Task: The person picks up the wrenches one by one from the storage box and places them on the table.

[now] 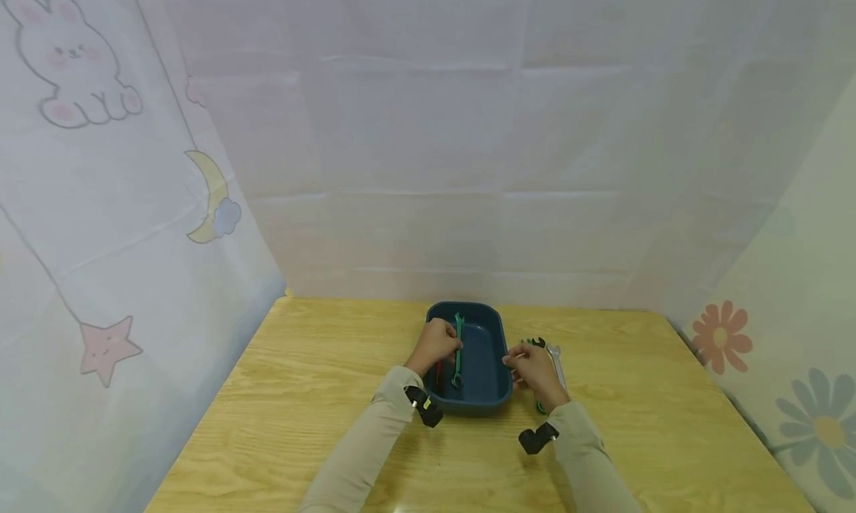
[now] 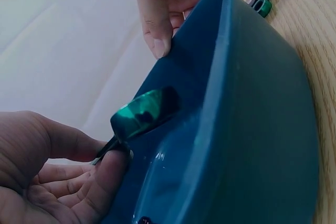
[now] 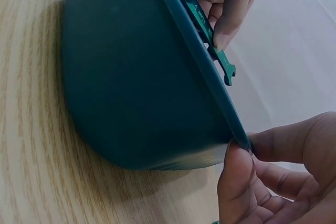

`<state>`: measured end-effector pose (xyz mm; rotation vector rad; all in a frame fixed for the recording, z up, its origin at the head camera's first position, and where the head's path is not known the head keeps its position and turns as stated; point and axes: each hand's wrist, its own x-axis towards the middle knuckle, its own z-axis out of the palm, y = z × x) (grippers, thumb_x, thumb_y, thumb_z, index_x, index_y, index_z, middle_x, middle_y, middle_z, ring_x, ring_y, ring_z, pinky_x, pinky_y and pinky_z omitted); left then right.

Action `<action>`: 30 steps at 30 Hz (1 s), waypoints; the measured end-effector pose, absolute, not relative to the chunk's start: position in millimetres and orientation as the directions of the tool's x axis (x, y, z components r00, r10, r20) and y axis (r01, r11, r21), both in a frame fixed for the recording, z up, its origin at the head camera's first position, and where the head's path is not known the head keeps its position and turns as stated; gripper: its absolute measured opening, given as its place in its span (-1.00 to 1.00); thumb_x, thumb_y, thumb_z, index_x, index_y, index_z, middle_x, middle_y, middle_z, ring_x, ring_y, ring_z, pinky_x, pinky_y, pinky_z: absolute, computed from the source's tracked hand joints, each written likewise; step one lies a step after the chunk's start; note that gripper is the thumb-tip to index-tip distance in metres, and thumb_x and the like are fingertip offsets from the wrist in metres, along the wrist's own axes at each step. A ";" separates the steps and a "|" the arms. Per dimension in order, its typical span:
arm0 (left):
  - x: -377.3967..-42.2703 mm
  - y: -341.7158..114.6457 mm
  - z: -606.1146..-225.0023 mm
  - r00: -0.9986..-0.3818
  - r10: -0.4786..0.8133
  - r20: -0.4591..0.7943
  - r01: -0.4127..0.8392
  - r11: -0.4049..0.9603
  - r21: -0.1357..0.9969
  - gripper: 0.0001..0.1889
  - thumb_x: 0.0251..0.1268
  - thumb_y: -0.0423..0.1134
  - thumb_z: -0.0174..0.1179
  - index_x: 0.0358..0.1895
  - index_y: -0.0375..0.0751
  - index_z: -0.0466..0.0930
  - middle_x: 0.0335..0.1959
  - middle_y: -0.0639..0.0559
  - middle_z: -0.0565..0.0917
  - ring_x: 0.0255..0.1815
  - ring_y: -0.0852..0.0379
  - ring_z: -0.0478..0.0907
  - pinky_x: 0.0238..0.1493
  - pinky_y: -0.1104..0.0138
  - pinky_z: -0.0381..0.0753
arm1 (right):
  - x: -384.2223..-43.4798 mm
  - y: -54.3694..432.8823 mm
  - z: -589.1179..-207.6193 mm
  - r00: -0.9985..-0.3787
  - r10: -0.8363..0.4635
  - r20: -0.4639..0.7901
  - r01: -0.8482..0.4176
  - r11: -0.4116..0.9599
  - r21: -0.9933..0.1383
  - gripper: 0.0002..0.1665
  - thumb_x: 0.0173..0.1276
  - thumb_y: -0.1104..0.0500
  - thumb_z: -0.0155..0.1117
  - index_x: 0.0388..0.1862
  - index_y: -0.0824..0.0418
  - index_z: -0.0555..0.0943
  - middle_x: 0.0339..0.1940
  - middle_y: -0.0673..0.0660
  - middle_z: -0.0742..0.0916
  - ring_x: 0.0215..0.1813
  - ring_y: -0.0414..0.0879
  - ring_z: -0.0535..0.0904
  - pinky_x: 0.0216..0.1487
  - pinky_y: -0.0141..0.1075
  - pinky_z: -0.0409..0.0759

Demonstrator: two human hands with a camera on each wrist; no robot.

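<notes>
My left hand (image 1: pixel 436 343) pinches a green combination wrench (image 1: pixel 458 360) between thumb and fingers, inside the outline of a dark blue rectangular basin (image 1: pixel 468 407). In the right wrist view, the ring end of the wrench (image 3: pixel 202 19) is partly behind the basin's rim and its open end points away. My right hand (image 1: pixel 535 372) grips the basin's right rim, thumb on one side and fingers on the other (image 3: pixel 236 169). Inside the basin, left of the green wrench, lies a red tool (image 1: pixel 439 375), partly hidden by my left hand and wrist.
Right of the basin, a silver wrench (image 1: pixel 556 360) and a black-ended wrench (image 1: pixel 538 342) lie on the wooden table (image 1: pixel 321 372), along with green ones, partly covered by my right hand. A pale sheet (image 1: pixel 428 163) hangs behind the table, with printed sheets at both sides.
</notes>
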<state>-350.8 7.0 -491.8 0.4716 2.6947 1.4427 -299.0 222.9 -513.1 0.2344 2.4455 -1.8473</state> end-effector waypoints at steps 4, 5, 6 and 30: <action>-349.1 5.3 -493.7 -0.951 0.295 0.097 0.245 0.523 0.817 -0.38 0.22 -0.51 0.28 -0.85 -0.03 0.13 -0.85 -0.18 0.51 -0.61 -0.18 0.68 -0.74 0.37 0.44 | -298.1 222.9 -514.3 -0.984 0.080 -0.159 0.174 0.261 -0.950 -0.83 0.43 0.30 0.24 -0.08 0.39 0.57 -0.38 0.22 0.61 -0.52 -0.08 0.52 -0.43 -0.06 0.66; -348.9 4.9 -493.8 -0.950 0.296 0.098 0.246 0.520 0.818 -0.38 0.22 -0.52 0.28 -0.85 -0.03 0.12 -0.84 -0.21 0.52 -0.61 -0.18 0.68 -0.72 0.33 0.48 | -298.1 222.8 -514.5 -0.984 0.078 -0.158 0.173 0.259 -0.950 -0.82 0.43 0.30 0.24 -0.07 0.39 0.57 -0.38 0.22 0.61 -0.52 -0.08 0.52 -0.43 -0.06 0.66; -348.8 4.5 -493.8 -0.951 0.295 0.098 0.245 0.516 0.821 -0.37 0.22 -0.52 0.28 -0.85 -0.03 0.12 -0.83 -0.22 0.53 -0.61 -0.19 0.68 -0.69 0.26 0.56 | -298.1 222.8 -514.6 -0.985 0.076 -0.156 0.170 0.259 -0.951 -0.82 0.43 0.30 0.24 -0.07 0.39 0.57 -0.38 0.22 0.61 -0.52 -0.08 0.52 -0.43 -0.06 0.66; -348.5 -5.0 -490.0 -0.969 0.233 0.085 0.183 0.444 0.877 -0.87 0.26 -0.49 0.26 -0.44 -0.49 0.69 -0.61 -0.24 0.69 -0.68 -0.03 0.65 -0.42 0.00 0.72 | -297.6 222.5 -514.2 -0.989 0.071 -0.131 0.144 0.251 -0.957 -0.80 0.44 0.30 0.23 -0.04 0.41 0.55 -0.36 0.26 0.61 -0.53 -0.07 0.51 -0.46 -0.12 0.63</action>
